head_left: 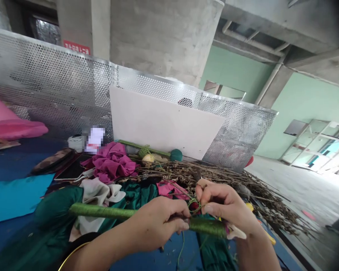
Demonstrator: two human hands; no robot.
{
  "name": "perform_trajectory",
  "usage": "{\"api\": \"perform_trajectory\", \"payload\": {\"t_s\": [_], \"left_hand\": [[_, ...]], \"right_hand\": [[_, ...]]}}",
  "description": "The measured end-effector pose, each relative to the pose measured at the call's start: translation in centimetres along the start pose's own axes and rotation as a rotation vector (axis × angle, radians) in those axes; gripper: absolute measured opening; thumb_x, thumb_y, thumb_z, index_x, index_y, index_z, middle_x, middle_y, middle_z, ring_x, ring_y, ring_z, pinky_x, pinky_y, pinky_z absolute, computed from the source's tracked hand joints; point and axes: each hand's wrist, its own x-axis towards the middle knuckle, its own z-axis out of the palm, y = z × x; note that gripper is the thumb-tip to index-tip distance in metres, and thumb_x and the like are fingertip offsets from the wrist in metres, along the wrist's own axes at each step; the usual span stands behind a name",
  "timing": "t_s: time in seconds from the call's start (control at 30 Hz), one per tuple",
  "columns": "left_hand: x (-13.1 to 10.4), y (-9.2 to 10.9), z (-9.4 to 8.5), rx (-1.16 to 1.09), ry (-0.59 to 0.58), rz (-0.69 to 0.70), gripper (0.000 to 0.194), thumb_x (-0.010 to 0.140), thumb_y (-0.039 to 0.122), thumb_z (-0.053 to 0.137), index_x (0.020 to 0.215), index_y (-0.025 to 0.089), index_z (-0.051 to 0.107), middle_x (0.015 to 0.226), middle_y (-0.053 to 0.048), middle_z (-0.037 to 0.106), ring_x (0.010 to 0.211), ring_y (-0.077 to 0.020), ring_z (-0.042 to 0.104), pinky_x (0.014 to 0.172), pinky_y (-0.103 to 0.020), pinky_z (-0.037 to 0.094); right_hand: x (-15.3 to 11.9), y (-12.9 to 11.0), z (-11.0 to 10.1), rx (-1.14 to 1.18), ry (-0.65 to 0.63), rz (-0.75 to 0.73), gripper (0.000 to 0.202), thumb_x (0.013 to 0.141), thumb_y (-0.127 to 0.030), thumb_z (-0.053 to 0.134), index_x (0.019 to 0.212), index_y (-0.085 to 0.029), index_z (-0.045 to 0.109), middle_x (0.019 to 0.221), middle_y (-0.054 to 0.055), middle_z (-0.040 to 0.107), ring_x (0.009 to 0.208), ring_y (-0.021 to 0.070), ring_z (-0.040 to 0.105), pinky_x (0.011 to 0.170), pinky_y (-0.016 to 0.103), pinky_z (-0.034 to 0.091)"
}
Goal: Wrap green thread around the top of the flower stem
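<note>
A thick rod wrapped in green thread (pixel 101 211) lies across in front of me, its left end against dark green satin cloth (pixel 59 203). My left hand (pixel 158 224) is closed around the middle of the rod. Just above the rod's right part, my right hand (pixel 228 203) pinches loops of thin green thread (pixel 194 204) between thumb and fingers. A loose strand hangs below the rod. Whitish material (pixel 237 232) sticks out at the rod's right end, by my right wrist.
Dry plant stalks (pixel 214 174) lie beyond my hands on the blue tabletop (pixel 158 261). Magenta cloth (pixel 113 162), a green yarn ball (pixel 176 155) and a lit phone (pixel 95 139) stand behind. A white board (pixel 164 120) leans on the perforated metal screen (pixel 59 82).
</note>
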Motion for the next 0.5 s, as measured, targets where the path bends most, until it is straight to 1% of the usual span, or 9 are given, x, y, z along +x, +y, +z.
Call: {"api": "perform_trajectory", "payload": {"t_s": [0.07, 0.13, 0.2, 0.23, 0.3, 0.37, 0.43, 0.5], "left_hand": [[0.1, -0.1, -0.1, 0.056, 0.074, 0.013, 0.007, 0.081, 0.021, 0.056, 0.082, 0.021, 0.063, 0.067, 0.004, 0.055, 0.061, -0.012, 0.048, 0.056, -0.021, 0.031], [0.2, -0.4, 0.0, 0.11, 0.166, 0.042, 0.01, 0.085, 0.022, 0.053, 0.087, 0.021, 0.063, 0.072, 0.003, 0.059, 0.064, -0.0129, 0.05, 0.057, -0.022, 0.033], [0.3, -0.8, 0.3, 0.16, 0.255, 0.092, 0.013, 0.088, 0.022, 0.051, 0.092, 0.021, 0.063, 0.08, 0.001, 0.064, 0.07, -0.0149, 0.055, 0.061, -0.023, 0.036], [0.4, -1.0, 0.4, 0.183, 0.292, 0.116, 0.014, 0.088, 0.021, 0.05, 0.095, 0.021, 0.063, 0.084, -0.001, 0.065, 0.074, -0.0162, 0.058, 0.064, -0.023, 0.038], [0.4, -1.3, 0.5, 0.221, 0.357, 0.147, 0.018, 0.088, 0.02, 0.049, 0.101, 0.022, 0.063, 0.092, -0.003, 0.068, 0.082, -0.0187, 0.06, 0.069, -0.025, 0.04], [0.3, -1.3, 0.2, 0.227, 0.42, 0.162, 0.022, 0.089, 0.02, 0.048, 0.104, 0.022, 0.063, 0.098, -0.004, 0.069, 0.088, -0.0201, 0.062, 0.075, -0.026, 0.042], [0.0, -1.2, -0.3, 0.206, 0.476, 0.17, 0.022, 0.09, 0.021, 0.047, 0.105, 0.023, 0.063, 0.101, -0.004, 0.069, 0.091, -0.0201, 0.063, 0.078, -0.026, 0.043], [-0.3, -1.0, -1.0, 0.186, 0.516, 0.169, 0.021, 0.09, 0.022, 0.048, 0.104, 0.023, 0.063, 0.102, -0.002, 0.07, 0.092, -0.0197, 0.063, 0.078, -0.026, 0.044]], "right_hand": [[-0.7, -0.7, -0.5, -0.18, 0.14, -0.053, 0.025, 0.081, -0.038, 0.069, 0.065, -0.019, 0.068, 0.076, 0.004, 0.056, 0.069, 0.0154, 0.052, 0.059, 0.027, 0.043], [-1.6, -1.6, -0.3, -0.436, 0.293, -0.15, 0.019, 0.082, -0.031, 0.068, 0.067, -0.02, 0.069, 0.08, 0.005, 0.058, 0.07, 0.016, 0.057, 0.058, 0.027, 0.045], [-2.5, -2.3, 0.7, -0.709, 0.394, -0.265, 0.01, 0.082, -0.027, 0.068, 0.073, -0.022, 0.071, 0.083, 0.006, 0.06, 0.07, 0.0165, 0.061, 0.056, 0.026, 0.048], [-2.8, -2.5, 1.3, -0.832, 0.417, -0.324, 0.006, 0.081, -0.026, 0.068, 0.078, -0.023, 0.072, 0.085, 0.006, 0.062, 0.069, 0.0166, 0.062, 0.055, 0.026, 0.049], [-3.2, -2.7, 2.8, -1.0, 0.427, -0.432, 0.007, 0.079, -0.025, 0.069, 0.085, -0.024, 0.072, 0.087, 0.007, 0.065, 0.062, 0.0149, 0.063, 0.05, 0.024, 0.049], [-3.1, -2.4, 4.0, -1.061, 0.386, -0.504, 0.007, 0.077, -0.024, 0.071, 0.084, -0.024, 0.071, 0.083, 0.006, 0.066, 0.051, 0.0117, 0.059, 0.044, 0.023, 0.046], [-2.6, -2.1, 4.9, -1.029, 0.305, -0.525, 0.002, 0.077, -0.024, 0.071, 0.079, -0.024, 0.069, 0.078, 0.004, 0.065, 0.046, 0.0101, 0.055, 0.04, 0.023, 0.042], [-2.1, -1.9, 5.4, -0.891, 0.291, -0.47, 0.009, 0.08, -0.026, 0.067, 0.071, -0.024, 0.066, 0.075, 0.004, 0.063, 0.049, 0.0116, 0.055, 0.044, 0.024, 0.041]]}}
